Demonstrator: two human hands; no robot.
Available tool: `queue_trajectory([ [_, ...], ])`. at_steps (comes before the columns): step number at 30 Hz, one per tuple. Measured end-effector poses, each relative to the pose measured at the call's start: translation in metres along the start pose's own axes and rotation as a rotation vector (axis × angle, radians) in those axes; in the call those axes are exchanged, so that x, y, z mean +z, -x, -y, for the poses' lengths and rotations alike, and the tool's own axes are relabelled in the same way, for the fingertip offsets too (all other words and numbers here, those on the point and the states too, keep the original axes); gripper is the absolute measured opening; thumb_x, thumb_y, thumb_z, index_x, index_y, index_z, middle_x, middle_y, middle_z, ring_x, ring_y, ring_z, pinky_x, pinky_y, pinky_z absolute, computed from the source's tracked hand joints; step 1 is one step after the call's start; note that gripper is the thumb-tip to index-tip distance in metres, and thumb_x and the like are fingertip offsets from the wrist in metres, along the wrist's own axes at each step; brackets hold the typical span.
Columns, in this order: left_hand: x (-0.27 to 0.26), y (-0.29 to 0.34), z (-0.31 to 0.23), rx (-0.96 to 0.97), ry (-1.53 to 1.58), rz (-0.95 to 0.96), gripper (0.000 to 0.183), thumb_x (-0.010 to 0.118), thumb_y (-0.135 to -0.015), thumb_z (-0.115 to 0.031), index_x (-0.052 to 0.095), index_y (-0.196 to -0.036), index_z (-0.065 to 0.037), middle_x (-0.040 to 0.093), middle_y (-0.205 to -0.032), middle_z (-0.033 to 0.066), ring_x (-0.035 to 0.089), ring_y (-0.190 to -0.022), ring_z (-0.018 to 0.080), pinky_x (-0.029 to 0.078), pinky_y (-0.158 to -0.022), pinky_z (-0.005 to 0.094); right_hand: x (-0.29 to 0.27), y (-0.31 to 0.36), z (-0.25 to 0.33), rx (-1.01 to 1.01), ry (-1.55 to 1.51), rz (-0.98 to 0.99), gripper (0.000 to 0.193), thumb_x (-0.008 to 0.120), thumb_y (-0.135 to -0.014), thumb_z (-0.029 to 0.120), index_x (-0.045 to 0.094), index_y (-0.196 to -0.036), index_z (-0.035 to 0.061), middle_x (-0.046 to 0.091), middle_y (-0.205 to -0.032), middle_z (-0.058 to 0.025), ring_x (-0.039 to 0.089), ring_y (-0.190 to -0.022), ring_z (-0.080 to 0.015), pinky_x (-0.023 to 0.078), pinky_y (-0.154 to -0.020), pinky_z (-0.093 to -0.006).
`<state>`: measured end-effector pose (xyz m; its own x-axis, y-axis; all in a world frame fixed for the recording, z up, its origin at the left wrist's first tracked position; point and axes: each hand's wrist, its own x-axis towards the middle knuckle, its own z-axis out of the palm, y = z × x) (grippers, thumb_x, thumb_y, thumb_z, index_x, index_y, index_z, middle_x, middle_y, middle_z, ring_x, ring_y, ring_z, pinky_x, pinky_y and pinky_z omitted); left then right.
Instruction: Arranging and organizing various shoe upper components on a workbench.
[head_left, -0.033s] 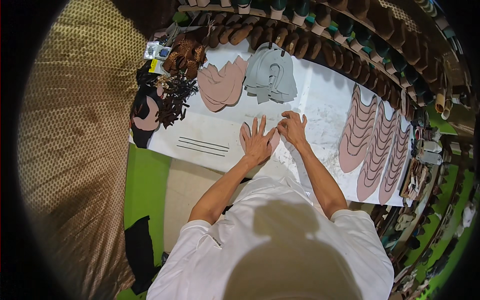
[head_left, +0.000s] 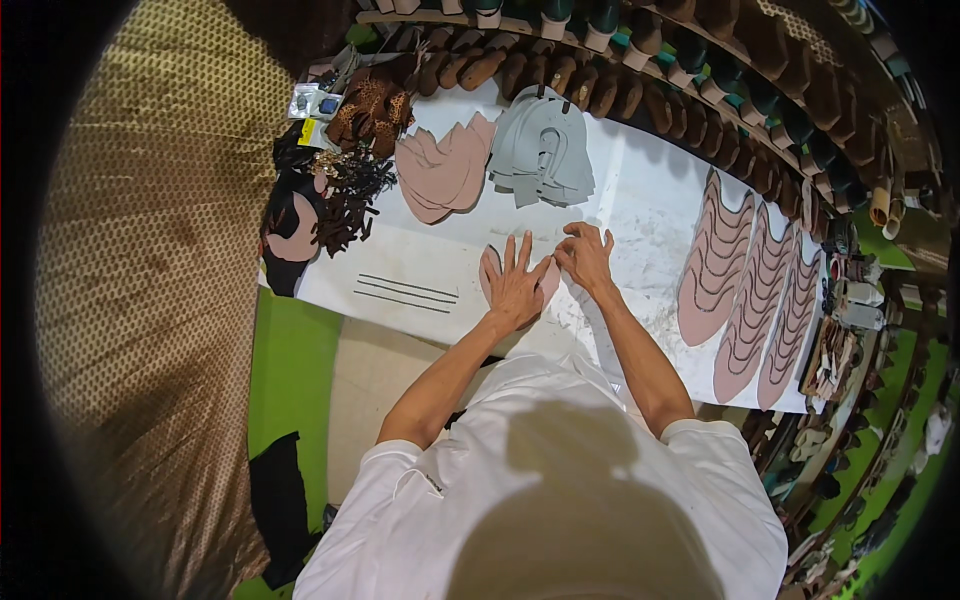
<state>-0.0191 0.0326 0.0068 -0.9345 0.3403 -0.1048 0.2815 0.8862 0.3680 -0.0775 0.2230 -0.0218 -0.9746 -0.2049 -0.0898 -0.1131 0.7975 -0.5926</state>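
Observation:
My left hand [head_left: 516, 292] lies with fingers spread flat on a pink shoe-upper piece [head_left: 549, 285], pressing it to the table. Along the piece's upper left edge runs a dark line [head_left: 491, 257]. My right hand [head_left: 586, 258] is at the piece's upper right edge, fingers bent, thumb close to my left thumb. Whatever is between its fingertips is too small to make out. Left of the hands lie three thin black strips [head_left: 405, 292], side by side. Beyond them sit a stack of pink pieces [head_left: 440, 170] and a pile of grey pieces [head_left: 541, 150].
Three overlapping rows of dark-edged pink pieces [head_left: 735, 300] lie on the right of the white table [head_left: 635, 215]. Dark straps [head_left: 345, 200] and leopard-patterned pieces [head_left: 370, 112] heap at the far left. Racks of brown shoe lasts [head_left: 600, 92] line the back.

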Motion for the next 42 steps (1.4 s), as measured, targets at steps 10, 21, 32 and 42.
queue_trajectory([
  [10, -0.002, 0.005, -0.002, -0.039, 0.071, 0.022, 0.071, 0.067, -0.079, -0.012, 0.059, -0.149, -0.024, 0.018, -0.173, 0.0168, 0.014, -0.158, 0.0448, 0.005, -0.115, 0.0796, -0.006, -0.004, 0.009, 0.091, -0.022, 0.029, 0.016, 0.078, -0.083, 0.028, 0.081, -0.087, 0.0133, 0.064, -0.129, -0.0041, 0.053, -0.131, -0.0261, 0.021, -0.116, -0.0692],
  [21, -0.009, 0.071, 0.029, -0.213, 0.135, -0.086, 0.059, 0.063, -0.093, -0.030, 0.052, -0.150, -0.019, 0.015, -0.174, 0.0168, 0.013, -0.159, 0.0410, 0.005, -0.113, 0.0802, -0.003, 0.037, 0.014, -0.323, 0.139, -0.121, 0.024, 0.069, -0.092, 0.012, 0.074, -0.115, 0.0111, 0.066, -0.126, -0.0016, 0.055, -0.125, -0.0271, 0.024, -0.119, -0.0623],
  [32, -0.001, 0.084, 0.037, -0.213, 0.062, -0.038, 0.051, 0.065, -0.095, -0.030, 0.059, -0.146, -0.032, 0.016, -0.175, 0.0131, 0.012, -0.159, 0.0407, 0.006, -0.111, 0.0826, 0.006, 0.063, 0.034, -0.438, 0.169, 0.026, 0.031, 0.069, -0.090, 0.014, 0.073, -0.120, 0.0107, 0.065, -0.125, 0.0006, 0.054, -0.127, -0.0235, 0.020, -0.121, -0.0620],
  [42, -0.002, 0.083, 0.039, -0.171, 0.003, -0.029, 0.050, 0.064, -0.097, -0.036, 0.059, -0.147, -0.035, 0.013, -0.176, 0.0114, 0.014, -0.158, 0.0417, 0.008, -0.110, 0.0834, 0.013, 0.082, 0.049, -0.415, 0.193, 0.057, 0.032, 0.067, -0.091, 0.013, 0.072, -0.122, 0.0104, 0.065, -0.121, 0.0012, 0.054, -0.125, -0.0221, 0.017, -0.122, -0.0631],
])
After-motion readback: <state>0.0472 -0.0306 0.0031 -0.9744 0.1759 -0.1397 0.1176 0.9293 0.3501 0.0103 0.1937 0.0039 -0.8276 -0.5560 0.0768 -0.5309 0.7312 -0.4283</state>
